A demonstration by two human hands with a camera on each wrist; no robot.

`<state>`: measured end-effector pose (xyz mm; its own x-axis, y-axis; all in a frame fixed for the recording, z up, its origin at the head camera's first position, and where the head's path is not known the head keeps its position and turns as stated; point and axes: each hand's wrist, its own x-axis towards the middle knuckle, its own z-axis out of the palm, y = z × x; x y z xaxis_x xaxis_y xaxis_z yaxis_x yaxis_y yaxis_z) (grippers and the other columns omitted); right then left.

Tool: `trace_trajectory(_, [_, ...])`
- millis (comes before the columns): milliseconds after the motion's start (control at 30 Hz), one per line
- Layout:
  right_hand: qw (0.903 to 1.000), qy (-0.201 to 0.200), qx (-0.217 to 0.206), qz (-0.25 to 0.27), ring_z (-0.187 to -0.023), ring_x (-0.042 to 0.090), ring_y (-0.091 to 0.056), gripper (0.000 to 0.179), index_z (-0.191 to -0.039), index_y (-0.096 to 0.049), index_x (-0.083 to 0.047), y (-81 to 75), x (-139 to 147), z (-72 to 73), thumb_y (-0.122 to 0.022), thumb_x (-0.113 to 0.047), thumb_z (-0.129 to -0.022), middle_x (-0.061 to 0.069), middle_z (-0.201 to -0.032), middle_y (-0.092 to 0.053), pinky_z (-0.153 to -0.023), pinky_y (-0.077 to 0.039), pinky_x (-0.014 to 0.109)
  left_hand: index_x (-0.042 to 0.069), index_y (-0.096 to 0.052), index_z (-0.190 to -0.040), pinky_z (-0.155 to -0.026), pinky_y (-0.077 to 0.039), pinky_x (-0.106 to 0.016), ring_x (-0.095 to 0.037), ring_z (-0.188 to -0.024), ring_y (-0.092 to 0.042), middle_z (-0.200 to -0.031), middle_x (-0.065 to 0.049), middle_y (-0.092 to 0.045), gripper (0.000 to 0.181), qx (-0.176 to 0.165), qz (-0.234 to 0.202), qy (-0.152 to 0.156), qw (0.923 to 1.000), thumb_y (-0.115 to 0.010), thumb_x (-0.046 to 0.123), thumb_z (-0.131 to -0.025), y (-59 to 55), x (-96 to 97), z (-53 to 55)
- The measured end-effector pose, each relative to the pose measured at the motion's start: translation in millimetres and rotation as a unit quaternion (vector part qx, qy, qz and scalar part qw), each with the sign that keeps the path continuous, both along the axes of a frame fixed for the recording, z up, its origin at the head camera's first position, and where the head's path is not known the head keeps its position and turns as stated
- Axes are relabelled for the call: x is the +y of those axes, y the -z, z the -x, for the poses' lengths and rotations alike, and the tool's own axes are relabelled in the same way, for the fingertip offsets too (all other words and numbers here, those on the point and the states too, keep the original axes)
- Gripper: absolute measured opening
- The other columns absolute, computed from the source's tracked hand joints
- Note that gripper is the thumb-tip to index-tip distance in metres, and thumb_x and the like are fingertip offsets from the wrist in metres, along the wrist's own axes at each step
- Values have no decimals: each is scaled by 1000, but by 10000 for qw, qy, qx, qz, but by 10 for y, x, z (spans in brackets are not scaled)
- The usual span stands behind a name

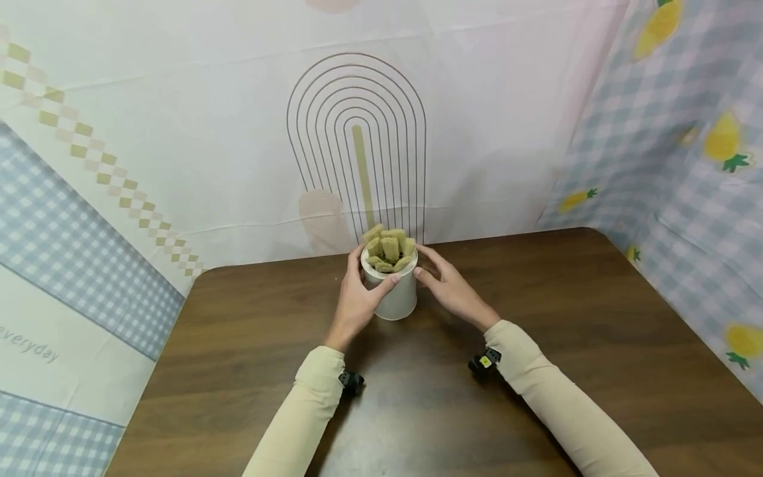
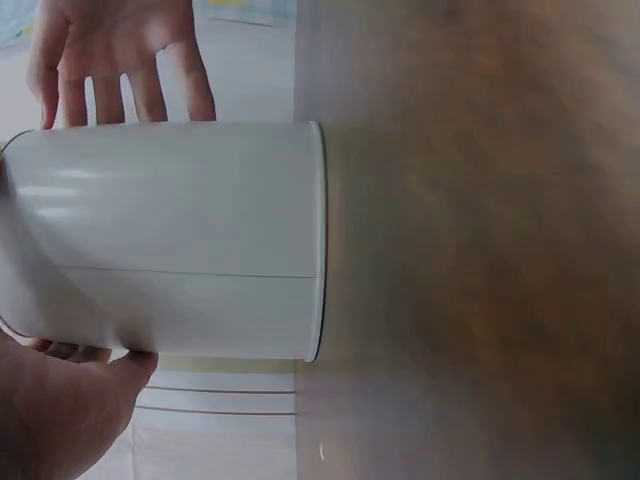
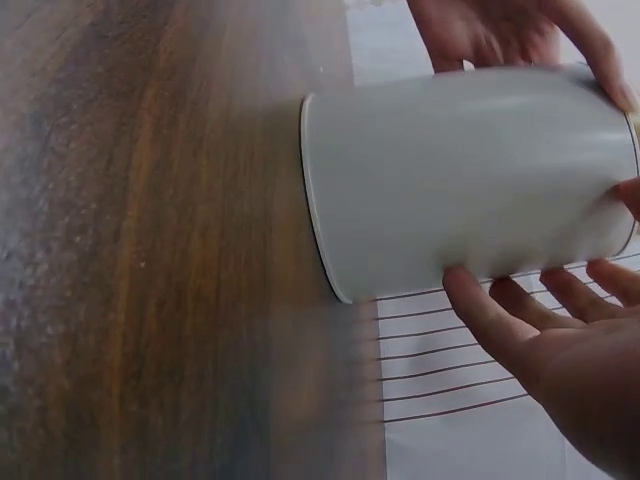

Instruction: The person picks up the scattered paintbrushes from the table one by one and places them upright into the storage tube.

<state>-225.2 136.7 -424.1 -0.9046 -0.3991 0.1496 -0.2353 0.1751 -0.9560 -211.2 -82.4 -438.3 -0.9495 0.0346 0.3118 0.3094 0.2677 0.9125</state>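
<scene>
A pale grey-white cylindrical can (image 1: pixel 396 301) stands upright near the back of the table, between both hands. Several rough yellow-green stick-like pieces (image 1: pixel 390 248) poke up from its open top; their kind is unclear. My left hand (image 1: pixel 356 297) grips the can's left side near the rim, thumb across the front and fingers behind. On the opposite side my right hand (image 1: pixel 451 289) holds it, its thumb by the rim and its fingers (image 3: pixel 490 315) spread along the wall. The can's smooth side (image 2: pixel 170 230) and seam show in the left wrist view. Whether its base touches the table cannot be told.
The dark wood table (image 1: pixel 256 371) reaches back to a white cloth (image 1: pixel 495 132) printed with arch lines. A checked cloth with pineapples (image 1: pixel 685 199) hangs at the right, and a blue checked panel (image 1: pixel 89 245) at the left. Each wrist wears a small black camera (image 1: pixel 352 383).
</scene>
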Motion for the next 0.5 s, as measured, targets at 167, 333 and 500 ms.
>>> trace_trajectory(167, [9992, 381, 50, 52, -153, 37, -36, 63, -168, -25, -15, 75, -51, -2, -53, -24, -112, 14, -171, -27, -117, -41, 55, 16, -36, -164, -120, -38, -44, -27, -143, -48, -149, -12, -38, 90, -226, 19, -97, 9997, -83, 40, -92, 17, 48, 115])
trace_trajectory(333, [9953, 898, 288, 207, -151, 37, -39, 64, -167, -26, -12, 160, -147, 26, -56, -22, -111, 17, -167, -34, -115, -43, 58, 14, -39, -162, -117, -42, -46, -28, -139, -48, -149, -13, -38, 87, -264, 254, -79, 9993, -80, 47, -93, 12, 48, 252])
trace_trajectory(500, [9929, 1113, 396, 110, -150, 37, -39, 68, -166, -26, -8, 196, -143, 91, -60, -22, -109, 19, -164, -38, -113, -45, 59, 11, -37, -163, -117, -42, -47, -30, -144, -47, -155, -13, -44, 85, -189, 639, -99, 9977, -72, 52, -98, -21, -10, 294])
